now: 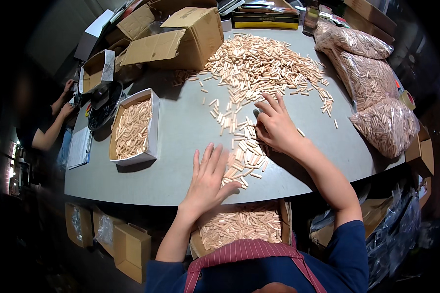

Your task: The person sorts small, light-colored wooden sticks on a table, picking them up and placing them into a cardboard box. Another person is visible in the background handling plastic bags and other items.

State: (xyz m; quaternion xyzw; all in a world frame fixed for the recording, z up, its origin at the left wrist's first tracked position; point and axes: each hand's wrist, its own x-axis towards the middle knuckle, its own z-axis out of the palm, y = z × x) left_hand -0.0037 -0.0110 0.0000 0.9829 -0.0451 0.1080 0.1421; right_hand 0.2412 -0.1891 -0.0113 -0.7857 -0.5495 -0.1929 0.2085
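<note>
- My left hand [206, 178], lower middle, is spread wide beside wooden dowels [250, 149].
- My right hand [275, 126], near middle, curls; I can't tell if it's gripping.

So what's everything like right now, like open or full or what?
Left hand: open, palm down
Right hand: fingers bent
Wooden pegs: loose, heaped and scattered
White box: open, filled with pegs
Lower box: open, holding pegs
Big cardboard box: flaps open
Plastic bags: bulging, can't tell if sealed
</note>
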